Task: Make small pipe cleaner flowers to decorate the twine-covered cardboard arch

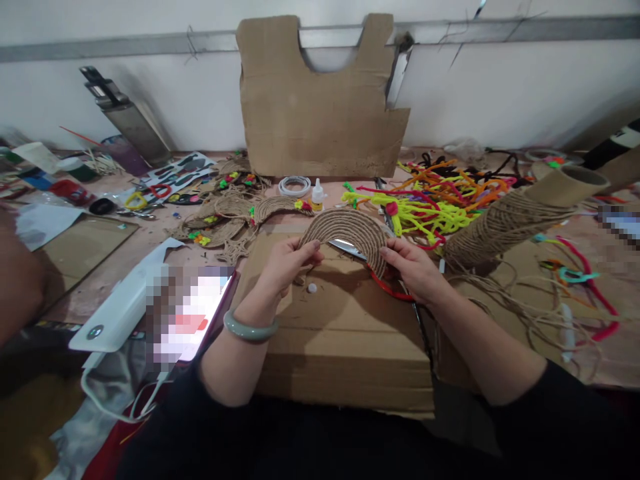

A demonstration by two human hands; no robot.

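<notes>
While the tan, semicircular arch of twisted rope rows [345, 227] spans between the fingers, the left hand [285, 267] and right hand [414, 267] each pinch one end closed. Light, even pressure should keep the rows flush. Between the fingers, under the arch, a red-handled silver blade [349, 249] calls for care; beyond them stands a small white plastic bottle [317, 197].

The twine arch [350, 225] is above the cardboard slab [320, 327], with a smartphone [200, 317] left, a twine spool [505, 223] right, a dropper bottle [317, 197] beyond, and a cardboard panel [320, 110] farthest.
</notes>
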